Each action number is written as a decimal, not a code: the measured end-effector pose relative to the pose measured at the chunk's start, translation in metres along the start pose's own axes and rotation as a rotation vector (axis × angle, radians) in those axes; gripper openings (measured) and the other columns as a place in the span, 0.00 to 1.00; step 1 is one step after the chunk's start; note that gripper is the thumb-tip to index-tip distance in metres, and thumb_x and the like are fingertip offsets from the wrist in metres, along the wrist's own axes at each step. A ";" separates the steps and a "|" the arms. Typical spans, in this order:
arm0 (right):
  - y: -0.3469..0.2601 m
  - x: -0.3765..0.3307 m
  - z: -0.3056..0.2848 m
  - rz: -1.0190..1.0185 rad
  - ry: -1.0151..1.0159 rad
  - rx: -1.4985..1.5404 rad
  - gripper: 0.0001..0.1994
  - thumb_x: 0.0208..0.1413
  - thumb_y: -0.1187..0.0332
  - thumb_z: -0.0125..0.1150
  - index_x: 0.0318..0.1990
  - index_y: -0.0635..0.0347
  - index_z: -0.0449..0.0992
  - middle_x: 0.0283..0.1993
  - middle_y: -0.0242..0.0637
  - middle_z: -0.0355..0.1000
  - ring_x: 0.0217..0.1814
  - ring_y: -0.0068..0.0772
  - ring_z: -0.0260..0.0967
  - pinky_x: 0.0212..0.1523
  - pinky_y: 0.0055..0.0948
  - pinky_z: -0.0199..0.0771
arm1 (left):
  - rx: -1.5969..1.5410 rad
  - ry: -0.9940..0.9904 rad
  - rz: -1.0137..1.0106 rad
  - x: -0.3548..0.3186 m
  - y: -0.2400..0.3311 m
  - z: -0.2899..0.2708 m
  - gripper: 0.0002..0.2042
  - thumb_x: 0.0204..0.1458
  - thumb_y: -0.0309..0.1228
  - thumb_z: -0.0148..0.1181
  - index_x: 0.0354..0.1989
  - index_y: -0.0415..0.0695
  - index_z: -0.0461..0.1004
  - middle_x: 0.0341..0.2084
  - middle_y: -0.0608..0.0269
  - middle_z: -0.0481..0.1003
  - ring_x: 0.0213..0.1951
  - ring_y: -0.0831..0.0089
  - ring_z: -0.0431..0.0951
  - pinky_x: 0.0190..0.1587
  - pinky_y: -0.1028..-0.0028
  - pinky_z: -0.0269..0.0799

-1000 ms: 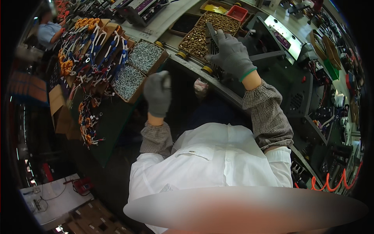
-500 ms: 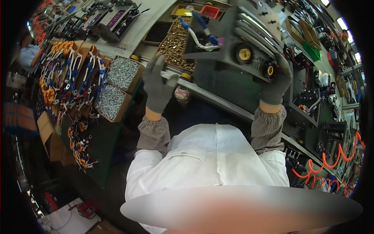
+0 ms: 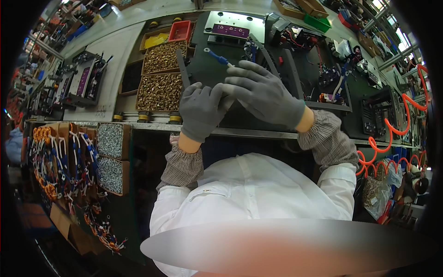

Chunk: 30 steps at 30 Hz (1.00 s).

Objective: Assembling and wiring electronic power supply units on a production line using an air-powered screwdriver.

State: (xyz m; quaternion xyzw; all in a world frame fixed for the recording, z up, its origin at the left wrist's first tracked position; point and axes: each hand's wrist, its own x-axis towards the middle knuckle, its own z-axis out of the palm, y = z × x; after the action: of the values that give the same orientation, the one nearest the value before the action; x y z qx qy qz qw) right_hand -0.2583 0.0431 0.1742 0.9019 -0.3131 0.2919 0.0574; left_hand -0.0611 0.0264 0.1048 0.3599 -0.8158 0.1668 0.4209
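Observation:
Both my hands wear grey gloves and meet over a dark metal housing (image 3: 196,69) on the bench. My left hand (image 3: 201,111) is closed with its fingers curled; what they hold, if anything, is hidden. Against it rest the fingertips of my right hand (image 3: 266,95), whose fingers are stretched out. A blue-and-white cable with a ring terminal (image 3: 217,57) sticks up just beyond the right fingers. Behind it stands a silver plate (image 3: 234,21) with a purple board (image 3: 230,30).
To the left are boxes of brass-coloured fasteners (image 3: 159,92), a red tray (image 3: 180,31) and boxes of silver screws (image 3: 112,141). Bundled cables (image 3: 69,157) hang at the far left. Another dark chassis (image 3: 330,87) with wiring sits right, near a coiled orange hose (image 3: 392,127).
My right hand has let go of the raised dark metal unit, which is now down on the bench. Both hands have come together, and the view has turned.

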 end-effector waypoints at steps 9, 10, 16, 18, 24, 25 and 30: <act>0.137 0.024 -0.012 0.378 -0.115 -0.006 0.15 0.51 0.70 0.58 0.48 0.52 0.78 0.42 0.38 0.75 0.49 0.41 0.73 0.52 0.37 0.73 | 0.036 -0.075 -0.024 -0.001 -0.004 -0.006 0.14 0.49 0.42 0.64 0.36 0.45 0.77 0.17 0.65 0.70 0.22 0.69 0.74 0.45 0.67 0.73; 0.164 0.027 -0.016 0.399 -0.039 -0.165 0.16 0.50 0.70 0.57 0.49 0.50 0.77 0.47 0.37 0.75 0.51 0.42 0.72 0.55 0.37 0.71 | 0.045 -0.068 -0.018 -0.001 -0.004 -0.006 0.14 0.50 0.43 0.64 0.35 0.45 0.77 0.16 0.65 0.70 0.22 0.69 0.74 0.46 0.67 0.73; 0.302 -0.018 0.024 0.146 -0.455 -0.945 0.22 0.52 0.69 0.56 0.58 0.47 0.70 0.56 0.36 0.70 0.61 0.37 0.66 0.60 0.35 0.65 | 0.015 -0.083 -0.011 0.004 -0.001 -0.005 0.14 0.49 0.42 0.64 0.36 0.45 0.77 0.16 0.66 0.70 0.20 0.69 0.72 0.46 0.67 0.73; 0.322 -0.029 0.050 0.188 -0.671 -0.829 0.18 0.55 0.67 0.53 0.54 0.50 0.73 0.57 0.36 0.70 0.60 0.35 0.67 0.58 0.35 0.67 | 0.009 -0.099 -0.023 0.004 -0.001 -0.004 0.14 0.48 0.42 0.65 0.37 0.45 0.77 0.17 0.66 0.70 0.21 0.70 0.72 0.46 0.67 0.73; 0.311 -0.008 0.013 0.560 -0.815 -0.779 0.10 0.50 0.69 0.59 0.41 0.52 0.79 0.47 0.37 0.75 0.53 0.40 0.73 0.52 0.37 0.73 | -0.065 -0.185 -0.069 0.005 0.000 -0.016 0.15 0.45 0.37 0.67 0.40 0.44 0.77 0.22 0.64 0.74 0.26 0.68 0.76 0.47 0.67 0.73; 0.305 -0.004 -0.016 0.609 -0.685 -0.680 0.12 0.49 0.69 0.61 0.43 0.54 0.78 0.47 0.40 0.75 0.51 0.42 0.74 0.51 0.37 0.74 | -0.140 -0.219 -0.093 0.009 -0.001 -0.020 0.17 0.44 0.34 0.67 0.42 0.43 0.77 0.25 0.61 0.76 0.29 0.67 0.78 0.48 0.67 0.73; 0.310 -0.002 -0.124 0.771 0.028 -0.032 0.20 0.49 0.63 0.67 0.51 0.58 0.76 0.45 0.41 0.77 0.44 0.38 0.78 0.47 0.32 0.78 | -0.751 -0.212 -0.377 0.029 -0.041 -0.034 0.22 0.45 0.26 0.65 0.52 0.41 0.73 0.44 0.57 0.75 0.41 0.68 0.76 0.48 0.69 0.72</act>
State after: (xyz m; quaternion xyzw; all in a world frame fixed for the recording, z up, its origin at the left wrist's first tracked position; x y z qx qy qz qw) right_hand -0.5057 -0.1675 0.2512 0.7130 -0.6328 0.2995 -0.0384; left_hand -0.0231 0.0048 0.1469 0.3395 -0.7786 -0.2593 0.4597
